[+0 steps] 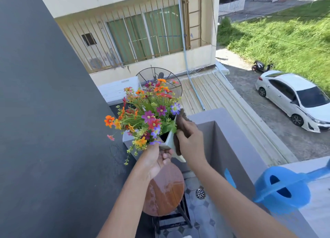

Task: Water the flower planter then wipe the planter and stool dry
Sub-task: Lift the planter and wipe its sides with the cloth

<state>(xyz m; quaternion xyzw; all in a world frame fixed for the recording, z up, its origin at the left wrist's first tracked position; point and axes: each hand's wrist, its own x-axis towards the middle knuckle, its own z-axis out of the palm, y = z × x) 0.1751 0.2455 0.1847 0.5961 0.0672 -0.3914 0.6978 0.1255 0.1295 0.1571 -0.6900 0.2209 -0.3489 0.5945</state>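
At about nine o'clock from the centre of the view, the spray of orange, purple and red flowers (142,112) leans out to the left of the pale, square-sided planter (170,139), which is lifted off the round, glossy brown wooden stool (166,189) and tipped on a slant. The left hand (157,159) holds it from underneath at its six o'clock corner, fingers curled round the lower edge with a fingertip showing on the near face. At the planter's three o'clock side the right hand (189,136) presses a dark brown cloth (180,130) flat against the wall, fingers closed over the cloth and pinching it to the surface. The wiping step looks under way, and the stool seat below shows wet streaks, so it appears not yet dried. To do this well, the supporting hand should probably keep the planter steady and turn it face by face while the cloth runs from rim to base, so no drips fall back on the stool. At four o'clock, on the grey parapet ledge (237,145), stands the blue plastic watering can (284,187), well apart from both hands.
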